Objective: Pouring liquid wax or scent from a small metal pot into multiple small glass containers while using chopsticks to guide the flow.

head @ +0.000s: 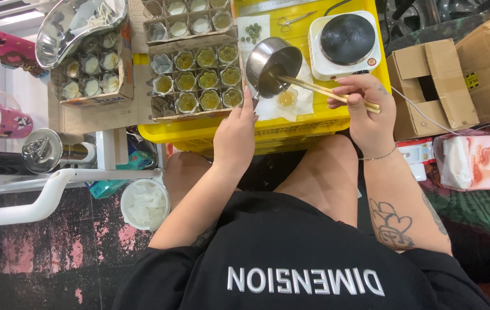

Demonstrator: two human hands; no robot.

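Tilting the small steel saucepan (273,64), my left hand (234,135) grips its handle, hidden beneath my fingers. My right hand (368,112) pinches wooden chopsticks (325,90) into it.

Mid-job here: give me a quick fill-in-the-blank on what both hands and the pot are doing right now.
1. The left hand holds the small steel pot tilted over a small cup of ____ liquid.
2. The right hand holds a pair of ____ whose tips reach into the pot.
3. The single-burner hot plate stands on the ____ crate.
4. Scissors lie to the ____ of the hot plate.

Missing words: yellow; chopsticks; yellow; left
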